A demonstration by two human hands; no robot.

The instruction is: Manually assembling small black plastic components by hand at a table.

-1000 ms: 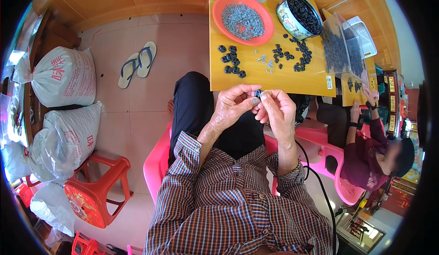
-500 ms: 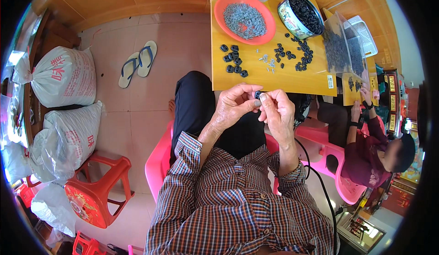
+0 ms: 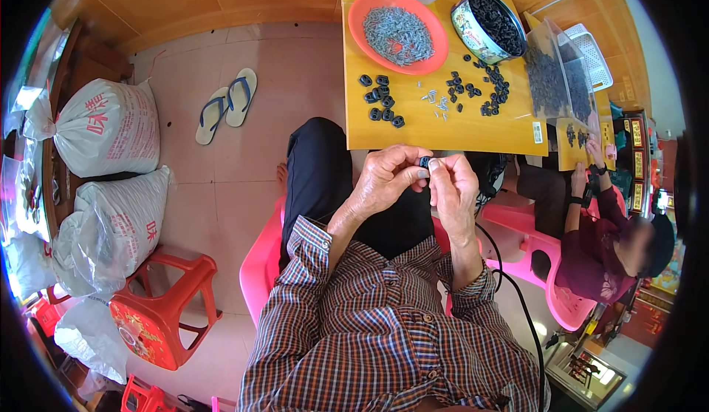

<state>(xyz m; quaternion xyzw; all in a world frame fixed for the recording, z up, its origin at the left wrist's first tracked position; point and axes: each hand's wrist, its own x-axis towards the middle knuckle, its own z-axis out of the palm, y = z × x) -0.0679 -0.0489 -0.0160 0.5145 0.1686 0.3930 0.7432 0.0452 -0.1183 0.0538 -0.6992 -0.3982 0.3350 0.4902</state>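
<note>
My left hand point(image 3: 385, 181) and my right hand point(image 3: 454, 190) meet just off the table's front edge, above my lap. Between their fingertips is a small black plastic part point(image 3: 425, 161), pinched from both sides; the fingers hide much of it. On the yellow table point(image 3: 450, 135) beyond lie a group of larger black plastic pieces point(image 3: 382, 96), a few loose grey screws point(image 3: 437, 101) and a scatter of smaller black pieces point(image 3: 495, 94).
Behind these stand an orange-red plate point(image 3: 437, 59) of screws, a round tin point(image 3: 470, 36) of black parts and a clear bin point(image 3: 547, 79). A co-worker point(image 3: 602, 253) sits at right. Sandals point(image 3: 240, 98), white sacks point(image 3: 111, 127) and a red stool point(image 3: 148, 331) are at left.
The whole view has shifted slightly. Both hands stay together at the small black part, with the right fingers now closer around it and the part slightly turned.
</note>
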